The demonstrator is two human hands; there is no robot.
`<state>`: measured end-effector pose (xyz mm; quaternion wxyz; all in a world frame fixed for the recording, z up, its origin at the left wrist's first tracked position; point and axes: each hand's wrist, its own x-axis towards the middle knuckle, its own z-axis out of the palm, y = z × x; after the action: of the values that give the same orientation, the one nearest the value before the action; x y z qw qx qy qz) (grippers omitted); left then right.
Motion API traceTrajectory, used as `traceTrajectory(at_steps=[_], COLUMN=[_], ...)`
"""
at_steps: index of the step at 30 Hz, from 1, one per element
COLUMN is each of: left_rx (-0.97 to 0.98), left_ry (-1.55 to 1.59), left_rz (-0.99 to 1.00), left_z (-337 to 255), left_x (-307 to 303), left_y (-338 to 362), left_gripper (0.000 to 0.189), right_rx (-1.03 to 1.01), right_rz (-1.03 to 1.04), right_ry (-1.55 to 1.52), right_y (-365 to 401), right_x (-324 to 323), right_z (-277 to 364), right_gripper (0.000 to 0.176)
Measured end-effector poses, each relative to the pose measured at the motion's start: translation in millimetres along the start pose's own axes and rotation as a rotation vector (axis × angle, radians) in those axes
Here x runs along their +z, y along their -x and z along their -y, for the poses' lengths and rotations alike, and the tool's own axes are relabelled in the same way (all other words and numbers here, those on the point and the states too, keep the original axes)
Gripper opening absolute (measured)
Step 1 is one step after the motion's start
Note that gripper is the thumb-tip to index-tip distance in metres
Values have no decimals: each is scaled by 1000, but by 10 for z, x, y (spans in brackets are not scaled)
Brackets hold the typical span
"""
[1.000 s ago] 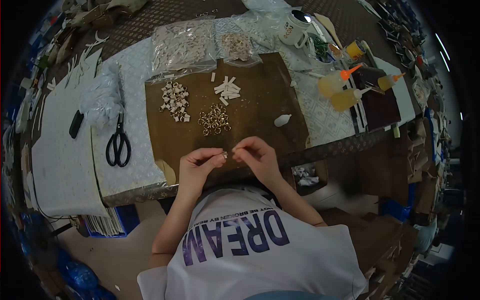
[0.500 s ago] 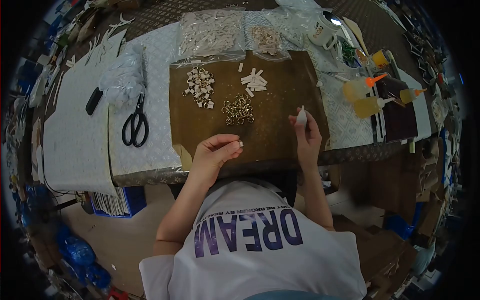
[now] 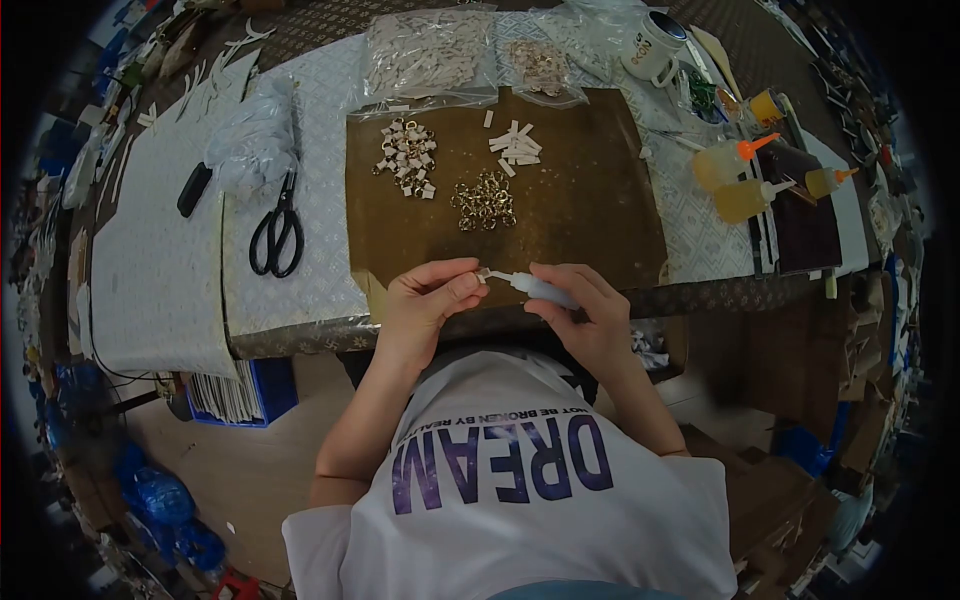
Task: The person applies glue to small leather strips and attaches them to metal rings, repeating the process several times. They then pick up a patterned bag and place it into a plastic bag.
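Note:
Between thumb and fingertips, my left hand [image 3: 425, 305] pinches a small pale piece [image 3: 483, 275] near the front edge of the brown mat [image 3: 590, 200]. My right hand [image 3: 590, 312] is closed around a small white bottle [image 3: 543, 291]. The bottle's thin nozzle points left, its tip at or very near the pale piece; contact is too small to tell. Beyond the hands lie a pile of gold-coloured metal rings [image 3: 484, 202], a pile of pale strips [image 3: 515, 145] and a pile of rings with pale pieces on them [image 3: 407, 160].
Clear bags of small parts [image 3: 430, 55] lie behind the mat. To the left are black scissors [image 3: 276, 235], a black object [image 3: 195, 190] and a plastic bag [image 3: 250, 150]. A white mug [image 3: 652, 48] and yellowish bottles [image 3: 745, 200] stand on the right.
My right hand has moved left and down, tipping the white bottle from upright to nearly level, with its nozzle now beside the piece in my left hand. The view has shifted slightly.

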<state>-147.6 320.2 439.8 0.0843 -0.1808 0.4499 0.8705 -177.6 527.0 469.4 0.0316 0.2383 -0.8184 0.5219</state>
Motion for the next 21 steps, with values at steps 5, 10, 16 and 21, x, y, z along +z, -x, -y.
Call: traceTrajectory(at_steps=[5,10,16,21], left_rx=[3,-1,36,77], left_ry=[-1,-14,-99,-161], left_rz=[0,14,43,56], left_z=[0,23,62,110], left_x=[1,-6,-48,-85], left_y=[33,33,19,8], left_gripper=[22,21,19,17], right_rx=[11,16,-5,6], right_rz=[13,29,101,140], right_ry=[10,29,103,166], right_y=[8,14,9,-23], right_x=[17,11,6,29], right_z=[29,36,94,142], right_gripper=[35,35,32,30])
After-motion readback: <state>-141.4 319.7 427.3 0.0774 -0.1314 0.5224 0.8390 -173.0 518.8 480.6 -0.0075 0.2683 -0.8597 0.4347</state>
